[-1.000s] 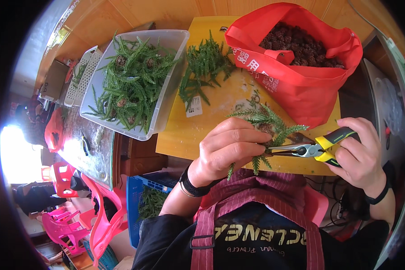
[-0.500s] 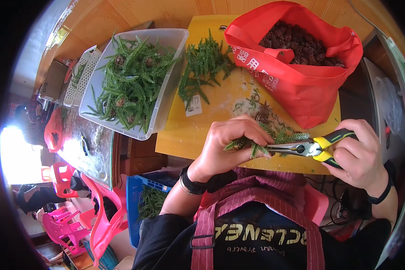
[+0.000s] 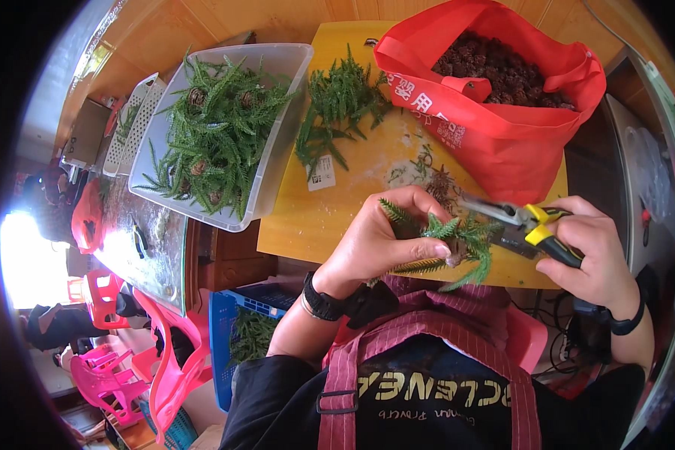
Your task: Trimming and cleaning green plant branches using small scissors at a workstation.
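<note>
While gripped in the left hand (image 3: 382, 240), green sprig (image 3: 457, 244) held just above near edge of yellow board (image 3: 315, 217), fingers closed around stem end. Right hand (image 3: 589, 251) clamped on yellow-and-black handles of pliers (image 3: 517, 221); tips pointed left, at or just beside the sprig, contact not discernible. Black bands worn on both wrists.

Surface: wooden worktop (image 3: 195, 30), carrying the yellow board. On board: loose pile of cut green sprigs (image 3: 337, 105) at far left, small white tag (image 3: 321, 172) just beside pile, scattered plant debris near centre. Red fabric bag (image 3: 502, 112) at far right of board, open, filled with dark brown cones. Clear plastic tub (image 3: 277, 150) left of board, filled with green sprigs and a few cones. White slotted tray (image 3: 127, 120) left of tub.

Room: glass-topped table (image 3: 139, 247) at left, lower level. Pink plastic chairs (image 3: 142, 360) on floor below. Blue crate (image 3: 232, 330) with greenery under worktop edge. Bright light at far left.
</note>
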Demonstrator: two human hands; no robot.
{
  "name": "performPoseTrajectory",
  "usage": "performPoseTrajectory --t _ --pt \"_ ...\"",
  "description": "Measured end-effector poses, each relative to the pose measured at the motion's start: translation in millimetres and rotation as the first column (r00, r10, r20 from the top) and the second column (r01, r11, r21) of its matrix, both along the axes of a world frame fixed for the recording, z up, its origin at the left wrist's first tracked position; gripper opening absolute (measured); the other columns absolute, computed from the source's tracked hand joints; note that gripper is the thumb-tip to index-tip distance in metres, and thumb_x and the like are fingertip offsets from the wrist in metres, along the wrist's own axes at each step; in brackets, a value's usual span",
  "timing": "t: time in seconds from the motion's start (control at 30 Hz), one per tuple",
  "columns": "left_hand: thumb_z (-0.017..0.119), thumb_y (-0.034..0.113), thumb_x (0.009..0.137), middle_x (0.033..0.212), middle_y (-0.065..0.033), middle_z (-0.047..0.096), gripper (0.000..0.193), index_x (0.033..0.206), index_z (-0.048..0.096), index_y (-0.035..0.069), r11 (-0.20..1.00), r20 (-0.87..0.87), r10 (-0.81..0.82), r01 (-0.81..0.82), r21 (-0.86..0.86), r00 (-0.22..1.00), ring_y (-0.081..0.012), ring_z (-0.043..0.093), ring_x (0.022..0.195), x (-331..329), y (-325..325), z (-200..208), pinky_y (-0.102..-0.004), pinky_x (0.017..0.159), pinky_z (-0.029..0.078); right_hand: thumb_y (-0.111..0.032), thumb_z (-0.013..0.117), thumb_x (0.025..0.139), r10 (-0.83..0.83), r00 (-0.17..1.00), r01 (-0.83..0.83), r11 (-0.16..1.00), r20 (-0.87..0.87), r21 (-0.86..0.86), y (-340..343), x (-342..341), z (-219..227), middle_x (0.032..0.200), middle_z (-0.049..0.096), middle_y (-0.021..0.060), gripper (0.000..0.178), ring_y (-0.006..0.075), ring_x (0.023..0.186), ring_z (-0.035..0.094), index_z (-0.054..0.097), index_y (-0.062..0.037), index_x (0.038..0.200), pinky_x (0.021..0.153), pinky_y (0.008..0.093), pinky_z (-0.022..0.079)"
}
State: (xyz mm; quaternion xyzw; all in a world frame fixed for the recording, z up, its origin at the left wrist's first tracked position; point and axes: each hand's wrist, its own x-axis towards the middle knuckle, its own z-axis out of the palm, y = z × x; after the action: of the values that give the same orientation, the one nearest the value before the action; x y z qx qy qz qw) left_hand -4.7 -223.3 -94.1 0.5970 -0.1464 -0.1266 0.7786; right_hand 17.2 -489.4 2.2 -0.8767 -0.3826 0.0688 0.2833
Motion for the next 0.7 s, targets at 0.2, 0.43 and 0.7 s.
performPoseTrajectory --t 0.2,0.43,0.7 --pt "0.062 0.004 0.083 0.09 -0.001 0.059 0.016 0.097 0.056 0.0 0.995 -0.137 -0.005 -0.008 -0.099 0.991 -0.0063 0.057 0.081 -3 -12 7 -0.0212 0.073 0.046 -0.022 0.079 0.059 -0.148 0.981 0.113 0.96 0.123 0.256 22 0 -19 0.065 0.055 0.0083 0.039 0.0316 0.081 0.057 0.061 0.0008 0.086 0.081 0.0386 0.044" --pt "0.052 0.008 0.088 0.097 -0.0052 0.06 0.016 0.101 0.054 -0.002 0.979 -0.253 -0.042 -0.01 -0.202 0.967 -0.0094 0.059 0.082 -5 -16 7 -0.0229 0.074 0.048 -0.025 0.083 0.054 -0.249 0.958 0.188 0.919 0.14 0.346 60 -10 -46 0.087 0.062 0.0097 0.053 0.0299 0.093 0.055 0.062 -0.0015 0.095 0.077 0.0362 0.045" --pt "0.049 0.007 0.089 0.096 -0.0086 0.059 0.016 0.103 0.052 -0.001 0.947 -0.341 -0.04 -0.073 -0.312 0.939 -0.0161 0.06 0.086 -5 -14 -6 -0.0307 0.082 0.048 -0.006 0.071 0.062 -0.309 0.949 0.308 0.884 -0.055 0.352 58 -10 -66 0.084 0.058 0.0093 0.031 0.0156 0.068 0.055 0.058 0.0015 0.089 0.062 0.0258 0.042"
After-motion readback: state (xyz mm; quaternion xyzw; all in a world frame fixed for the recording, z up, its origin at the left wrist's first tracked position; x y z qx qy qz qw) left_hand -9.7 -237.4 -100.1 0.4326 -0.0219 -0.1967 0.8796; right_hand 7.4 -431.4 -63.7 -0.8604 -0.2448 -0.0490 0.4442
